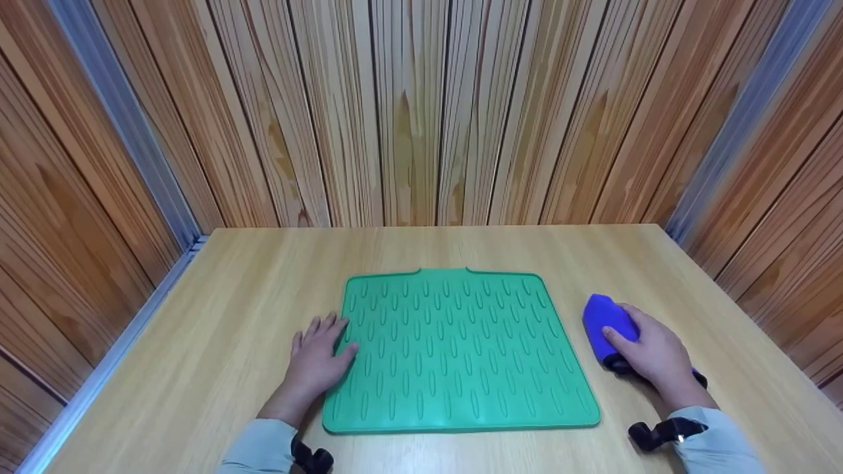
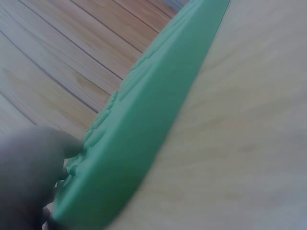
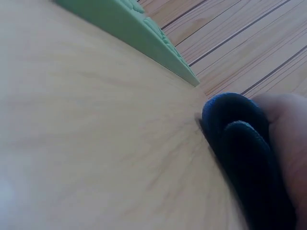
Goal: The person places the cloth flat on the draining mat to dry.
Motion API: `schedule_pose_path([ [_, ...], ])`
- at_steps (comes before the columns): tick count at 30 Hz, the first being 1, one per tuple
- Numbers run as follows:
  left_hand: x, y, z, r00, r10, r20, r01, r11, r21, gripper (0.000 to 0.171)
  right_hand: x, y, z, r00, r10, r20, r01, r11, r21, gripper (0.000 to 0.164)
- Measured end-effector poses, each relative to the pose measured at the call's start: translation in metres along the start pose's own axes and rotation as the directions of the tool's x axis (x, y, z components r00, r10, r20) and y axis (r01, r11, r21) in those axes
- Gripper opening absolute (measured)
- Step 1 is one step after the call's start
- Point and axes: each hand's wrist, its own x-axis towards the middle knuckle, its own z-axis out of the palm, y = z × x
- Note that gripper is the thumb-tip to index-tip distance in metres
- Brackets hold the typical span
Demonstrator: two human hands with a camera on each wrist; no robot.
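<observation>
A green silicone mat (image 1: 458,349) with rows of raised oval ridges lies in the middle of the table. My left hand (image 1: 319,359) rests at its left edge, fingers spread and thumb over the rim. In the left wrist view the thumb (image 2: 72,143) touches the top of the mat's raised side (image 2: 139,124). To the right of the mat, my right hand (image 1: 652,345) holds a folded blue cloth (image 1: 599,322) with a dark edge against the table. The right wrist view shows the cloth's rounded fold (image 3: 235,103); most of the right fingers are hidden there.
The light wooden table (image 1: 263,263) reaches back to a wood-plank wall (image 1: 408,131). Plank side walls with grey metal posts (image 1: 125,112) stand at left and right. A black wrist strap with a camera (image 1: 665,434) sits on each pale sleeve.
</observation>
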Motion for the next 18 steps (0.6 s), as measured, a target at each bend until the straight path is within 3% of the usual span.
schedule_pose_path([
  [18, 0.000, -0.001, 0.001, 1.000, 0.002, -0.015, -0.001, 1.000, 0.027, 0.054, 0.000, -0.009, -0.013, 0.997, 0.073, -0.021, -0.070, 0.992, 0.100, 0.067],
])
